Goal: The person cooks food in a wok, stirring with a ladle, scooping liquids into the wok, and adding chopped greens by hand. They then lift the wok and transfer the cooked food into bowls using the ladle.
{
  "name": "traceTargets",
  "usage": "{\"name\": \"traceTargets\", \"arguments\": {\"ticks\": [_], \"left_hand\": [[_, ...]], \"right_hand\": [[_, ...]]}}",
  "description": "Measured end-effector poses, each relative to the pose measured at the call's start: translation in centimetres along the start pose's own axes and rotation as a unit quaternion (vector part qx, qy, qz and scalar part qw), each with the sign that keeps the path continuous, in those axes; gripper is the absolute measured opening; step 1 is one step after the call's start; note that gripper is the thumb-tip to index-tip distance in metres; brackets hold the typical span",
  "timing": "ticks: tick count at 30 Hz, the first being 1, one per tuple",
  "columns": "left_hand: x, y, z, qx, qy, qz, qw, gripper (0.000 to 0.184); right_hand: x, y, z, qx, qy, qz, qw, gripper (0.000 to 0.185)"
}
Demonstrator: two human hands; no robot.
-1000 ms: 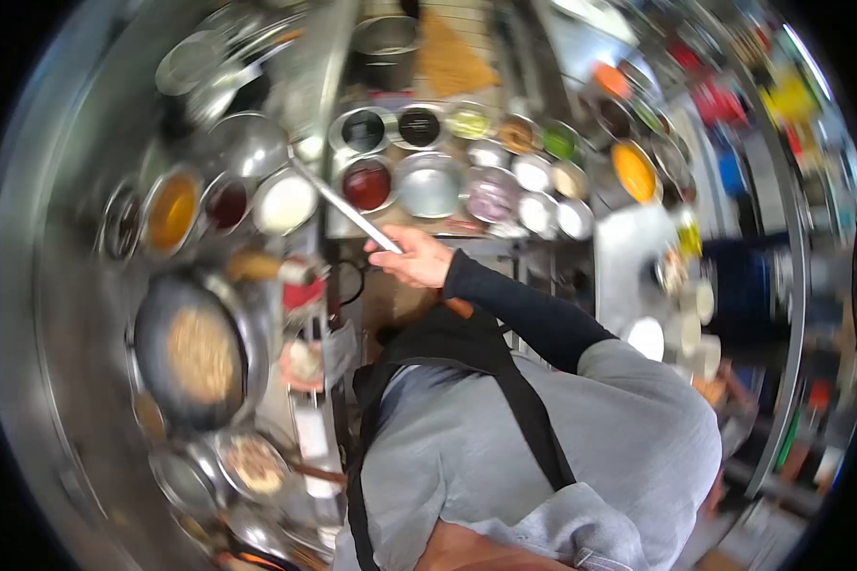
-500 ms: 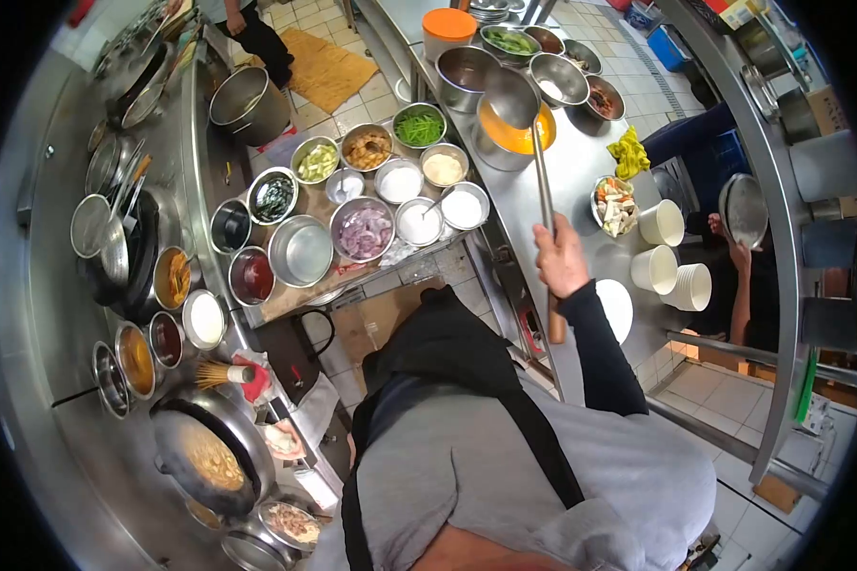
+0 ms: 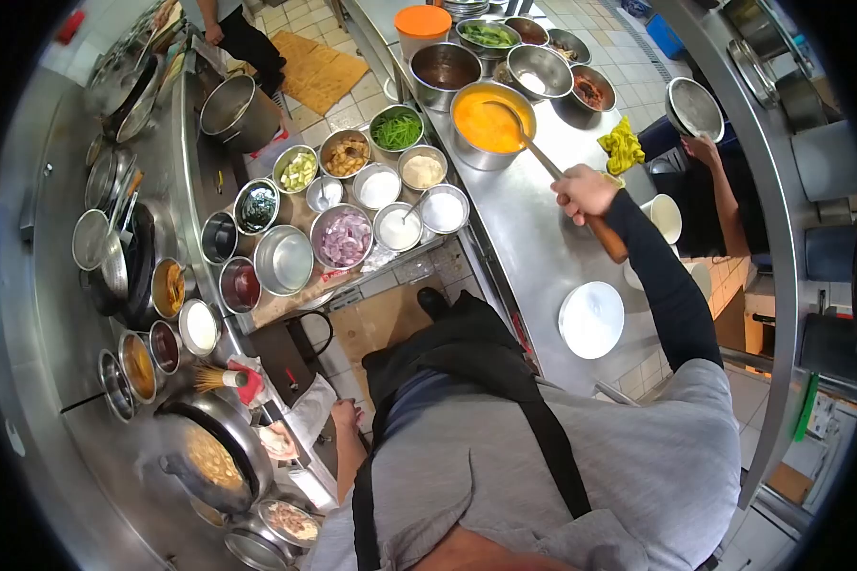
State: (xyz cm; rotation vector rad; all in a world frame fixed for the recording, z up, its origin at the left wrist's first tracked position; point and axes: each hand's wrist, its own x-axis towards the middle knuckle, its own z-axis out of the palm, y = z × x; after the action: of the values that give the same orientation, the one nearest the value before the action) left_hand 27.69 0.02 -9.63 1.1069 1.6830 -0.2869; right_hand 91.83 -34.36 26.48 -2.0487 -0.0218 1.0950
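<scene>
"Stainless-steel worktop, right of centre in the frame: which items apply?"

"One cylindrical steel pot, upper centre, containing bright orange liquid. One round white dish sits apart from it, lower on the same surface."

"State of the right hand?"

"The right hand is closed firmly around the long-handled metal ladle with its brown wooden grip. The shaft slants over the pot rim; the bowl end lies in the liquid."

"And the left?"

"The left hand, left of lower centre, is beside a crumpled white cloth. Fingers are partly curled; whether they enclose anything cannot be determined."

"Changes to record?"

"Half a second earlier, the ladle bowl appeared above the liquid. It is now dipped, and the left hand has come into clear view. Assessment: the ladle has passed from approach to working contact."

"Visibility limits?"

"The bowl is largely submerged, so its fill level cannot be read. The black sleeve blocks part of the white tubs. At far right, the shelf frame cuts off a co-worker's body."
</scene>
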Motion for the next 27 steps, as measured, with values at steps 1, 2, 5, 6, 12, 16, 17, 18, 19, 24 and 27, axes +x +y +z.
{"name": "traceTargets", "arguments": {"ticks": [1, 2, 5, 6, 12, 16, 17, 18, 19, 24, 27], "left_hand": [[0.2, -0.3, 0.4, -0.006, 0.0, -0.002, 1.0, 0.015], [0.2, -0.7, 0.6, -0.012, 0.0, -0.006, 1.0, 0.015], [-0.1, -2.8, 1.4, -0.025, -0.005, -0.026, 0.999, 0.015], [-0.2, -3.8, 1.5, -0.026, -0.005, -0.033, 0.999, 0.015], [-2.5, -6.0, 0.9, 0.029, 0.01, -0.071, 0.997, 0.014], [1.1, -7.7, -0.4, 0.045, -0.017, -0.011, 0.999, 0.012], [1.0, -6.9, -0.6, 0.025, -0.008, -0.015, 1.0, 0.013], [1.5, -6.1, -0.6, 0.005, 0.001, -0.019, 1.0, 0.014], [1.8, -5.5, -0.8, -0.016, 0.01, -0.022, 1.0, 0.014], [1.5, -1.3, -0.4, -0.035, 0.013, -0.004, 0.999, 0.016], [0.9, -0.1, 0.1, -0.028, 0.02, 0.004, 0.999, 0.017]], "right_hand": [[-0.1, -0.5, -1.1, 0.082, -0.055, 0.013, 0.995, 0.022], [-0.8, -0.5, -1.2, 0.189, -0.062, 0.02, 0.98, 0.018], [-3.2, 1.0, -1.6, 0.389, -0.107, 0.024, 0.915, 0.02], [-3.9, 1.4, -1.2, 0.388, -0.1, 0.013, 0.916, 0.021], [-8.4, 0.3, 0.2, 0.264, -0.005, -0.066, 0.962, 0.022], [-10.5, -0.4, 0.8, 0.202, 0.057, -0.096, 0.973, 0.02], [-11.2, -0.5, 1.2, 0.183, 0.073, -0.1, 0.975, 0.019], [-11.6, -0.6, 1.6, 0.164, 0.09, -0.104, 0.977, 0.018], [-11.7, -0.5, 1.9, 0.153, 0.088, -0.103, 0.979, 0.017], [-9.8, 0.4, 3.0, 0.137, 0.052, -0.086, 0.985, 0.016], [-7.3, 1.9, 3.5, 0.138, 0.033, -0.078, 0.987, 0.016]]}}
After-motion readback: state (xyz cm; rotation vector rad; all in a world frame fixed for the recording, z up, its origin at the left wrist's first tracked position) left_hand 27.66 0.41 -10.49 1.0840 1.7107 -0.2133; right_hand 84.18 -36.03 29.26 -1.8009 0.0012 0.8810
